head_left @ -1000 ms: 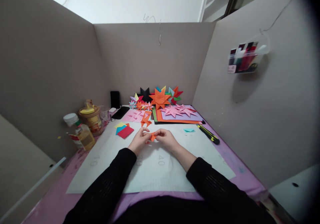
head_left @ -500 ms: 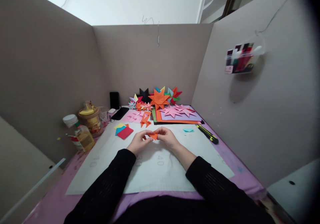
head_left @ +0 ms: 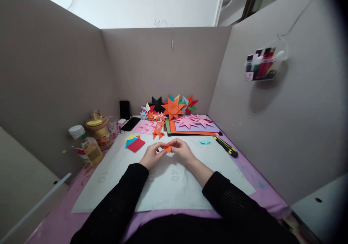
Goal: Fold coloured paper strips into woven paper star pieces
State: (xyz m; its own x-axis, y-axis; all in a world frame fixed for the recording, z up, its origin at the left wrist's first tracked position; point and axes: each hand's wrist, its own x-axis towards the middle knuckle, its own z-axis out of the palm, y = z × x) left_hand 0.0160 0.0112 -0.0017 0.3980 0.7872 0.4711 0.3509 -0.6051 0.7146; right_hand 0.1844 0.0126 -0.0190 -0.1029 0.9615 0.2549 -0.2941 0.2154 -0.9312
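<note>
A small folded piece of orange paper (head_left: 168, 148) is held between my two hands, just above the white mat. My left hand (head_left: 152, 154) pinches its left side, and my right hand (head_left: 182, 150) pinches its right side, with the fingertips hiding part of the folds. To the left of my hands lie red, blue and yellow paper squares (head_left: 136, 145), overlapping. A small folded turquoise paper piece (head_left: 204, 142) rests to the right. Orange folded pieces (head_left: 158, 131) lie just beyond my hands, next to a pink sheet (head_left: 138, 127) bearing pink folded bits.
A yellow-and-black utility knife (head_left: 226, 147) lies at the right. Pink paper stars (head_left: 186, 121) sit on stacked coloured sheets, with an orange star (head_left: 173, 107) behind. A bottle (head_left: 91, 150), a tub (head_left: 99, 135) and a black phone (head_left: 131, 123) are at the left. Grey partitions (head_left: 168, 66) enclose the table.
</note>
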